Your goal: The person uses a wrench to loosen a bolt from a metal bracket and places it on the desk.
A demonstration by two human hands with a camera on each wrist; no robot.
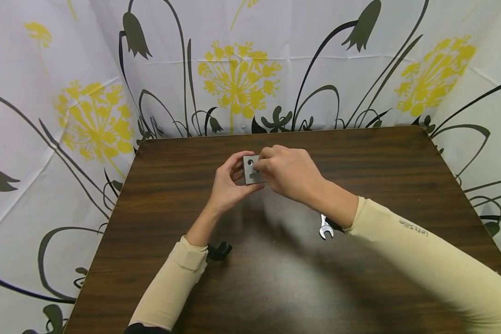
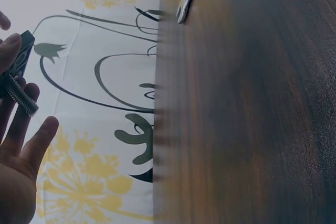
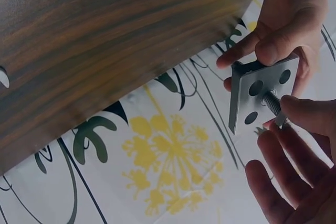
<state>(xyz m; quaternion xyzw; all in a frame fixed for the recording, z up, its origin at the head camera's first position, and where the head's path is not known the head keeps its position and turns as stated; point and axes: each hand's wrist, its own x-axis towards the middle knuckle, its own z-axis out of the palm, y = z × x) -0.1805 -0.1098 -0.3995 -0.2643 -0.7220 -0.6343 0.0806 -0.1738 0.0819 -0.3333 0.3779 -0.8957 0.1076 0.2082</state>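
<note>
A square grey metal plate (image 1: 248, 175) with several round holes is held up over the table's far half. My left hand (image 1: 228, 185) grips it by its edges, with the thumb on one side. In the right wrist view the plate (image 3: 270, 81) faces my right hand (image 3: 310, 166), whose thumb and forefinger pinch the head end of a threaded bolt (image 3: 270, 101). That bolt stands in the plate's middle hole. From the left wrist, the bolt's threaded length (image 2: 23, 98) shows beside the plate. My right hand (image 1: 290, 171) covers part of the plate in the head view.
An open-end wrench (image 1: 325, 229) lies on the dark wooden table (image 1: 267, 278), partly hidden under my right forearm. Behind the table's far edge hangs a white curtain (image 1: 275, 28) with yellow and grey flowers.
</note>
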